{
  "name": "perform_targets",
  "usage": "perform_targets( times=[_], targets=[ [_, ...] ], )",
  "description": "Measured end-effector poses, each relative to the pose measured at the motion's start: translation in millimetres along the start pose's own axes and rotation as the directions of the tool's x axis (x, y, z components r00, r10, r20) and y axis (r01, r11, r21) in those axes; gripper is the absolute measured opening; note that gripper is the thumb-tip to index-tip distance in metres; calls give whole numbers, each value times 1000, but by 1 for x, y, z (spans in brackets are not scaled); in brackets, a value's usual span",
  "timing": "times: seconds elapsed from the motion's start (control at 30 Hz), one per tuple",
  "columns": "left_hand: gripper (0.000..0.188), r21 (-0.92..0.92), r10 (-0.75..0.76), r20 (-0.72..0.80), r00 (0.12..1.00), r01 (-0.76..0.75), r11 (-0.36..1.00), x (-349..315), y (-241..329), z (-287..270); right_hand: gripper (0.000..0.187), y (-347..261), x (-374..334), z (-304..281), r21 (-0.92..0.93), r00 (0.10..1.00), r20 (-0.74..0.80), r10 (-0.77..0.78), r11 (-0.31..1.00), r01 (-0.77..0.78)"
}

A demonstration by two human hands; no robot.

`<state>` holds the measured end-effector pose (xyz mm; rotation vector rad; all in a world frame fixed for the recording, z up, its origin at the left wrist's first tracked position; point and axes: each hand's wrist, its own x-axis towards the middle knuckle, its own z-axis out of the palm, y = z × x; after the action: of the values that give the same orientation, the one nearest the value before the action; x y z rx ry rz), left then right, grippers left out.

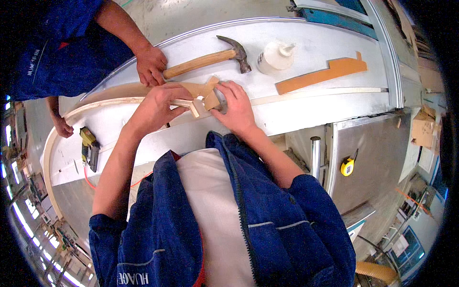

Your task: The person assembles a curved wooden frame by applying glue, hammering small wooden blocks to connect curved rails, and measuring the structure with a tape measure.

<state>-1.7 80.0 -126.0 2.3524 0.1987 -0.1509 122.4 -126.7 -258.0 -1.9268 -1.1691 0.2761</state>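
My left hand (pixel 160 106) is closed round the end of a curved plywood strip (pixel 107 102), which arcs away to the left. Between the thumb and fingers of my right hand (pixel 235 106) is a small wooden block (pixel 212 100), close beside that end. A short pale wood piece (pixel 195 109) sits at the strip's tip, between my two hands. Behind my fingers lies a flat brown shaped board (pixel 201 88), partly hidden by them. Whether the block touches the strip I cannot tell.
Across the white worktable (pixel 291 112), a co-worker's hand (pixel 151 66) rests near a claw hammer (pixel 201 63). A white glue bottle (pixel 276 58) and a notched brown board (pixel 320 76) lie farther right. A nail gun (pixel 89 147) is at left, a yellow tape measure (pixel 347 166) at right.
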Motion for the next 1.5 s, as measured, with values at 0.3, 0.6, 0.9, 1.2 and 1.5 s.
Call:
perform_targets(
  times=[0.3,0.6,0.9,1.2,1.5],
  targets=[
    [27,1,18,21,1000,-18,1000,3,-4,-4,84,4,66,-28,-65,882,393,-262,948,310],
    [31,11,25,21,999,-26,1000,1,-9,-3,79,11,97,-28,14,725,612,-317,921,390],
    [29,45,84,-25,996,-83,996,-2,-13,1,78,15,100,-27,62,711,593,-377,902,427],
    [39,62,53,82,995,-59,996,-4,-17,-7,83,9,90,-27,-61,749,593,-296,911,408],
    [37,66,-32,-674,738,104,992,-84,-21,6,81,-8,50,-34,-156,895,419,-151,959,235]
  ],
)
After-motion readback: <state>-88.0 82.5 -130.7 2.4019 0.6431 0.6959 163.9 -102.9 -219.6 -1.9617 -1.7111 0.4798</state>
